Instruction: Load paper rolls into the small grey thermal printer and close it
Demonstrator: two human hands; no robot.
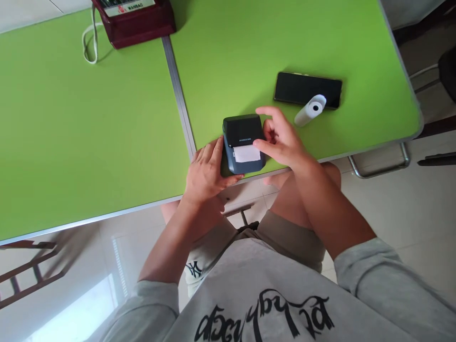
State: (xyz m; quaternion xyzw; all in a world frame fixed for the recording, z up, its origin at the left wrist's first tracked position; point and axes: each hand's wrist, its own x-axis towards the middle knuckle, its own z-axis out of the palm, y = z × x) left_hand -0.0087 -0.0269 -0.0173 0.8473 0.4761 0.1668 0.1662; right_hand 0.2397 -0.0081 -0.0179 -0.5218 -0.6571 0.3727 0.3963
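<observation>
A small portable printer (245, 130) with a black lid and a blue-grey body sits near the table's front edge. A short strip of white paper (247, 153) comes out of its slot. Along the printer's left side lies my left hand (206, 171), fingers stretched out and thumb reaching along the front edge. My right hand (281, 137) is at the right side; its thumb presses by the slot and lid edge, and the index finger reaches the back right corner. The other fingers curl in beside the printer.
To the right, a white paper roll (307, 114) lies against a black phone (302, 88). A dark red box-shaped device (138, 26) with a white cord (94, 42) stands at the back left. A grey metal seam (180, 95) crosses the green table (89, 133).
</observation>
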